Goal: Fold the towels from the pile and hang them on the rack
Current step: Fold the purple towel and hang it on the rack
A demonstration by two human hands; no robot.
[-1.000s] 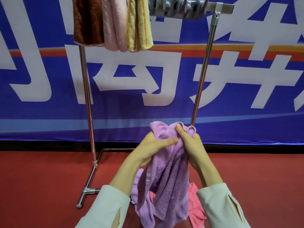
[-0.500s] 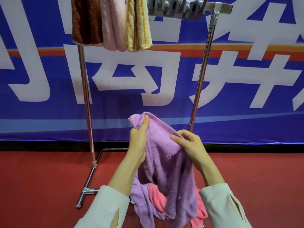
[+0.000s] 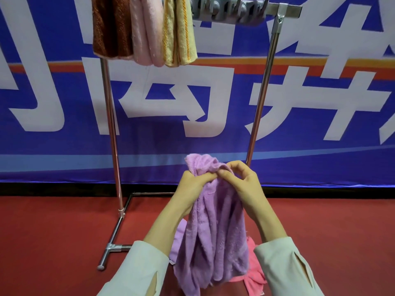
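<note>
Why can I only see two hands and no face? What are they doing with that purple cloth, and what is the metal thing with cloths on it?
There is no machine here. A person wears a camera on the head, so the picture shows what that person sees looking forward and down: just arms and hands. The left hand grips a purple towel near its top, and the right hand pinches its top edge. The rest of it hangs down in a bunch, not folded yet. Under it, on the red floor, lies a pink towel from the pile. The metal thing is a rack. Three folded towels hang over its top bar, side by side: a brown towel, a pale pink towel and a yellow towel. Behind it is a blue banner with big white letters.
</note>
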